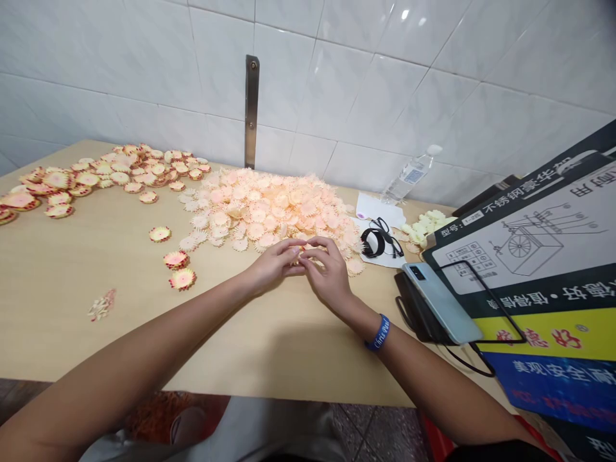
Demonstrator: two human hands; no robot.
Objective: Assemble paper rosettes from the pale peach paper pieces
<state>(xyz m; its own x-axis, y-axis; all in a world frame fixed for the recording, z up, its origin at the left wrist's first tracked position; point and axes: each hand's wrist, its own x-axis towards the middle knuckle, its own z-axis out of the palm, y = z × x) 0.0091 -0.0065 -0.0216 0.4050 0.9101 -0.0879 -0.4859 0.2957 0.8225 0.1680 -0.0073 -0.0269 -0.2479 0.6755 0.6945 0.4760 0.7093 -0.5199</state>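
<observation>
Fingers (321, 255) of your right hand (332, 277) and those of your left hand (272, 265) pinch one small disc (296, 256) between them, gripping it from both sides, which likely keeps so slight a thing steady. It sits at the near edge of the pale pile (283, 202), over the table (231, 353); whether it touches the surface is hidden. Red-edged discs (120, 176) lie in a heap at the far left, mostly apart from the pile, seemingly to keep the two sorts from mixing, while three loose discs (176, 259) lie nearer your hands, perhaps for easy reach. Some scraps (101, 307) sit together farther left, and the phone (445, 305) and bottle (408, 174) are off to your right, probably to leave you elbow room. If your disc is round like the loose ones, it has no long axis; your fingers cover too much to tell which way its face points.
</observation>
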